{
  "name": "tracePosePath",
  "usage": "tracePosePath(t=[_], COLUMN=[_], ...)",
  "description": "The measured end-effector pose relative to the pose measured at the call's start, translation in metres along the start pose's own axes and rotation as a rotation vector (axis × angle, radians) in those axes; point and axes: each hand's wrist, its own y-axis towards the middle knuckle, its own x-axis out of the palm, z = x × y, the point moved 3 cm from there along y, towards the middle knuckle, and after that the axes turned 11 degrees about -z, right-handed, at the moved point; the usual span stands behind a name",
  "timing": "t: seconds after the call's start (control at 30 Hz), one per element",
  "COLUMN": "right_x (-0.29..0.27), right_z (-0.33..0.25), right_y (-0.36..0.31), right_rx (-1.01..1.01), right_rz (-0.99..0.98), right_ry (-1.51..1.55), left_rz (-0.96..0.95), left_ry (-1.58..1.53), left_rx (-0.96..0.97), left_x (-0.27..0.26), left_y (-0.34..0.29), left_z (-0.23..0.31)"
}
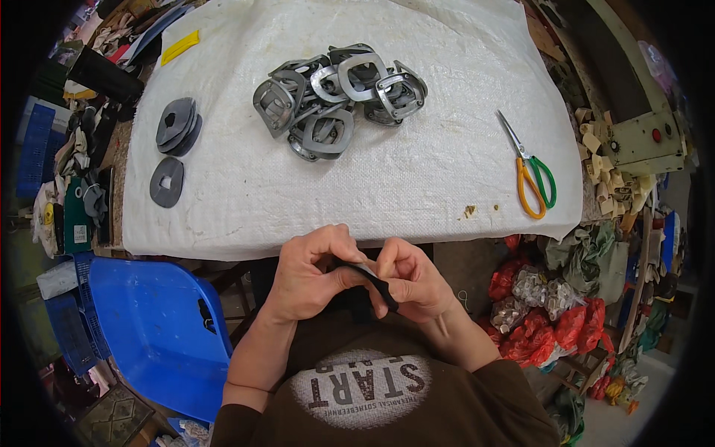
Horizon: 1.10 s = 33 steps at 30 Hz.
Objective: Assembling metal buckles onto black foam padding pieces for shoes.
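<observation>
Just off the table's near edge, my left hand (314, 272) and my right hand (411, 281) pinch a bent dark piece (372, 277) between them. It is black along its rim and paler grey on top; the fingers cover most of it. On the table's left lie a small stack of grey rounded pads (177, 127) and a single grey pad (167, 182) with a squarish hole in its middle. A pile of silver metal buckle-like frames (339, 97) rests at the far middle. Scissors (527, 167) with one orange and one green handle lie on the right, blades pointing away.
White woven sheeting (417, 179) covers the table. A yellow strip (180, 48) lies at its far left. A blue plastic chair (160, 328) stands at my left. Red and clear plastic bags (547, 320) are heaped at my right, near a machine (644, 141) and beige pieces (602, 164).
</observation>
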Motion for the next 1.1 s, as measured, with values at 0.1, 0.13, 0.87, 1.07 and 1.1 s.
tracePosePath(t=[0.1,0.13,0.87,1.07,1.1], right_x=[-0.005,-0.005,-0.005,-0.006,-0.004], right_z=[0.001,0.0,-0.002,-0.001,-0.003], right_y=[-0.005,-0.005,0.003,0.0,0.0], right_rx=[-0.034,-0.033,-0.07,-0.003,-0.058], right_rz=[-0.021,-0.022,0.036,0.096,0.128], right_ry=[-0.016,-0.016,-0.141,-0.099,-0.135], left_rz=[0.003,0.015,0.05,-0.033,0.008], left_ry=[0.005,0.021,0.207,0.18,0.07], left_rx=[-0.051,-0.078,-0.097,-0.071,-0.113], left_x=[0.001,0.001,0.0,0.004,0.004], left_y=[0.001,0.0,0.004,0.005,0.005], left_z=[-0.001,-0.001,0.012,0.011,0.014])
